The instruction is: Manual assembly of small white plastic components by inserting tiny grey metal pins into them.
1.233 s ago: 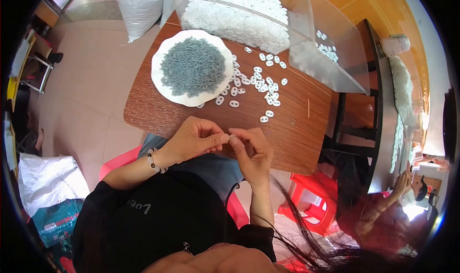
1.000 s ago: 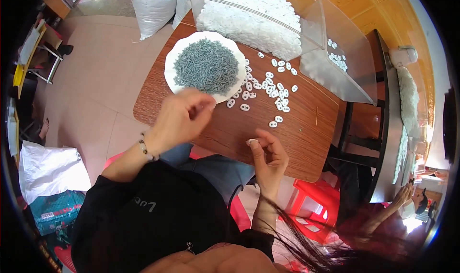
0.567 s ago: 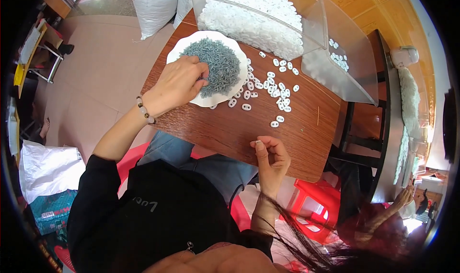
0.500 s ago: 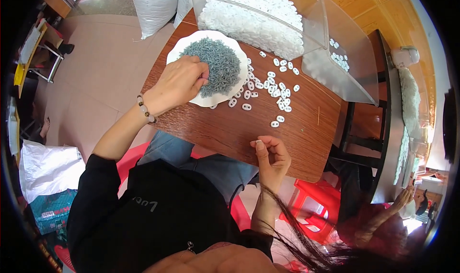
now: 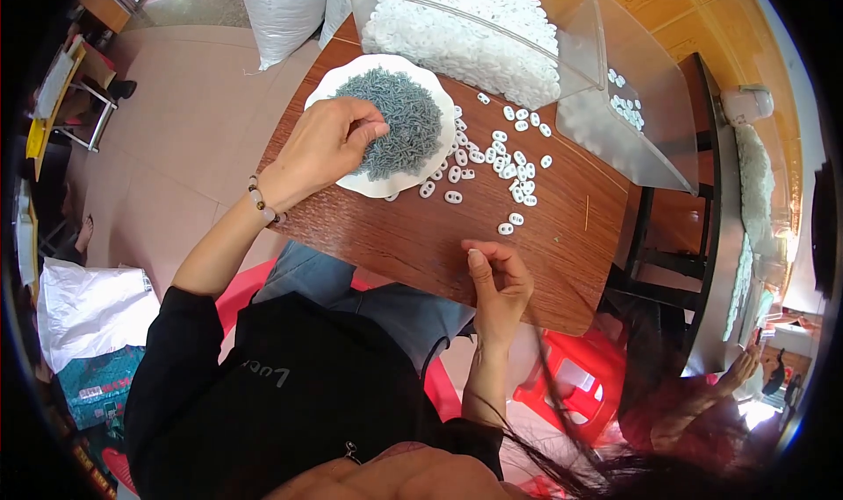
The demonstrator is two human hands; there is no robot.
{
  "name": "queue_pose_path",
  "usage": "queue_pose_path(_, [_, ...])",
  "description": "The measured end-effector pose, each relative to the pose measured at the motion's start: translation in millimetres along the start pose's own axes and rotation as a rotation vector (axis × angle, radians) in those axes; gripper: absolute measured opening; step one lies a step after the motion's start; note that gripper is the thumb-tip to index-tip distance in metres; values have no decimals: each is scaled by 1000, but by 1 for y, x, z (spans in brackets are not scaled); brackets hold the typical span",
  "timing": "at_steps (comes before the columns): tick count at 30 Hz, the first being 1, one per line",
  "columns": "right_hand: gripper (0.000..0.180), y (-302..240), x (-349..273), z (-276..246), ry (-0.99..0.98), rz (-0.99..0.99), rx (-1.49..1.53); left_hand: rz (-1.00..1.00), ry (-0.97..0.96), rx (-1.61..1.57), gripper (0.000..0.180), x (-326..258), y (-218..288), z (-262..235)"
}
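Observation:
A white plate with a wavy rim point(image 5: 429, 76) holds a heap of small grey screws point(image 5: 402, 118). Over its left part is my left hand point(image 5: 329, 144), thumb and forefinger pinched together above the heap; anything between the tips is too small to make out. My right hand point(image 5: 502, 280) is raised at the table's near edge, its fingers curled and the thumb close to the forefinger. What it holds, if anything, does not show. Between the hands and to the right of the plate lie scattered white oval pieces with two holes point(image 5: 500, 162).
Behind the plate stands a clear bin of white pieces point(image 5: 465, 39). A second clear bin point(image 5: 606, 136), with a few pieces inside, stands at the table's right. The brown table point(image 5: 386, 245) ends near my lap; a red stool point(image 5: 571, 386) is at its right.
My left hand has lifted slightly from the grey heap, its thumb and forefinger now drawn together at the tips. My right hand stays nearly in place.

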State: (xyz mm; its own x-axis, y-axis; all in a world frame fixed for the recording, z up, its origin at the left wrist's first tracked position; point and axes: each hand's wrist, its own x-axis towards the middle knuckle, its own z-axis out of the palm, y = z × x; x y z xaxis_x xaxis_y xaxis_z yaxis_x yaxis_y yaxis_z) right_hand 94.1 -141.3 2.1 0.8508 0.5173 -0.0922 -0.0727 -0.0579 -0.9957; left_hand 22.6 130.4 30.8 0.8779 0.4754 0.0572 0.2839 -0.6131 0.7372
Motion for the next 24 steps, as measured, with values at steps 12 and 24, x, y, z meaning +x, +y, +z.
queue_pose_path(12, [14,-7,9,6,-23,124,292,-38,-267,-666,20,-56,49,56])
queue_pose_path(24, [16,1,-1,2,-41,136,245,70,-368,-512,17,-60,56,71])
